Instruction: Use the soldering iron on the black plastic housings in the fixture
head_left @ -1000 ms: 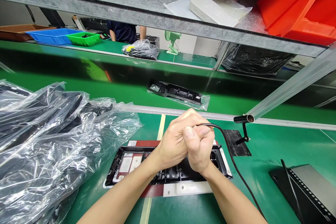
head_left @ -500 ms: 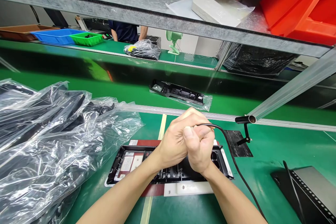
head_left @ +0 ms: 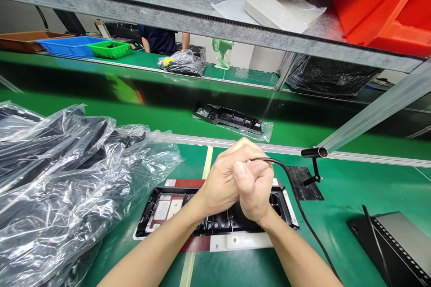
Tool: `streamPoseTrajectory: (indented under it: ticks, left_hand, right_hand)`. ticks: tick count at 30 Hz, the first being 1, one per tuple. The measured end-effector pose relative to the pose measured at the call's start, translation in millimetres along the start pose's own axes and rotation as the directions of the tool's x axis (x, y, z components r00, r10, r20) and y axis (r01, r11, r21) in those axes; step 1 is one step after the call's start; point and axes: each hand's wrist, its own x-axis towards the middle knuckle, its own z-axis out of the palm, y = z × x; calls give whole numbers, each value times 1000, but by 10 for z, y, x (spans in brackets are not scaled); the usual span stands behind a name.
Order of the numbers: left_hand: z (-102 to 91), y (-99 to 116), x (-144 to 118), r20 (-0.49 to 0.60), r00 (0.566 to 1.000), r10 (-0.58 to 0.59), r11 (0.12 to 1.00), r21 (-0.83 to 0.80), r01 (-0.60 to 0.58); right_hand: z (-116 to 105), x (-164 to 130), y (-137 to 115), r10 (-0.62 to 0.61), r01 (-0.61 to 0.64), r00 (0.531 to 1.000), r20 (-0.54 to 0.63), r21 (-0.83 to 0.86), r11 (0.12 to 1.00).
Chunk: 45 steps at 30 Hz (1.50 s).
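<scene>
My left hand and my right hand are pressed together, fingers closed, above a long black plastic housing. From between them a black cable comes out at the top and bends down past my right forearm. Its end is hidden inside my fingers. Beneath my hands the housing lies in a fixture with a white block along its near side and dark red parts. A label shows in the housing's left part; my hands cover its middle.
Plastic-wrapped dark parts are piled at left. Behind, a black molded part lies on a clear bag. A black tube on a bracket stands right, near a dark grey panel. Overhead runs a metal shelf with a red bin.
Almost nothing differs. Both hands keep the same closed hold on the cable, and the view has shifted very slightly.
</scene>
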Motion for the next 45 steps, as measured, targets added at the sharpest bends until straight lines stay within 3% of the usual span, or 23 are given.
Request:
streamPoseTrajectory:
  ticks: [26,45]
  left_hand:
    - [1,3,-7,-12,1000,-27,1000,-12,27]
    - [6,2,-1,-17,999,-41,999,-11,41]
  right_hand:
    - [6,9,-12,15,-16,1000,17,86,996]
    - [12,7,0,28,-29,999,19,47,998]
